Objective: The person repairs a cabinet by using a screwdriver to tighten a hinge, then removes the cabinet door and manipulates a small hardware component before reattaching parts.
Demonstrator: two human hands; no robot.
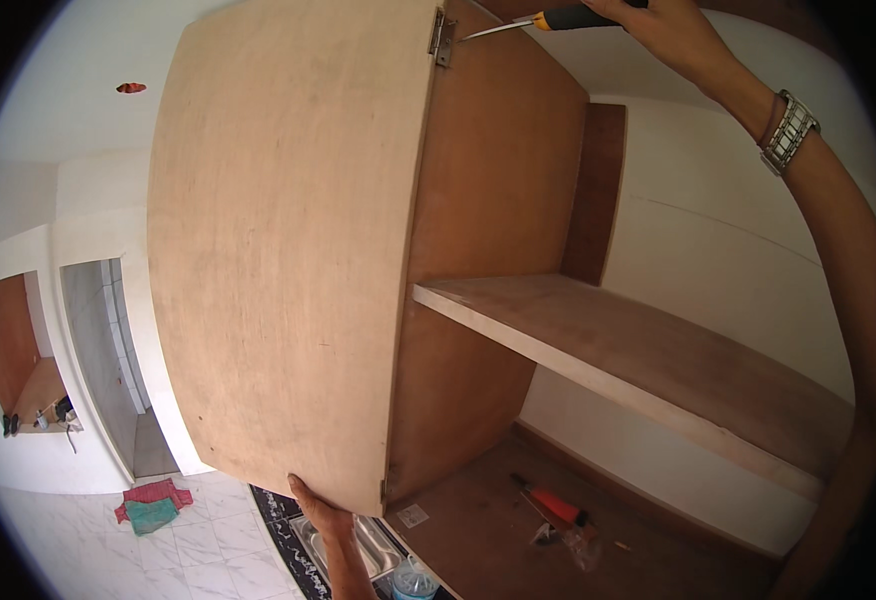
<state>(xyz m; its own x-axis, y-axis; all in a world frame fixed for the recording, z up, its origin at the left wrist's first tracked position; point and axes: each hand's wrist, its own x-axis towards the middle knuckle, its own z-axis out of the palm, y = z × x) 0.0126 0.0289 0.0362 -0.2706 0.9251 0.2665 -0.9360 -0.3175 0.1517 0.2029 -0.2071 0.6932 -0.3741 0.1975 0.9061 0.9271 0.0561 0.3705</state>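
Note:
A plain plywood cabinet door (283, 240) stands open, with a metal hinge (442, 38) at its top right edge. My right hand (621, 20), with a metal watch on the wrist, is closed on a black and yellow screwdriver (578, 16), whose tip reaches to that hinge. My left hand (318, 510) grips the door's bottom edge from below, thumb on the face. Inside the cabinet is a wooden shelf (638, 350); on the cabinet floor below it lie a red and black tool (558, 506) and a small plastic bag (583, 548).
Below the door are a steel sink (308, 547) in a dark counter and a clear bluish container (413, 578). Red and green cloths (153, 513) lie on the tiled floor at left, near a doorway (98, 330) and a wall niche (3, 340) holding small items.

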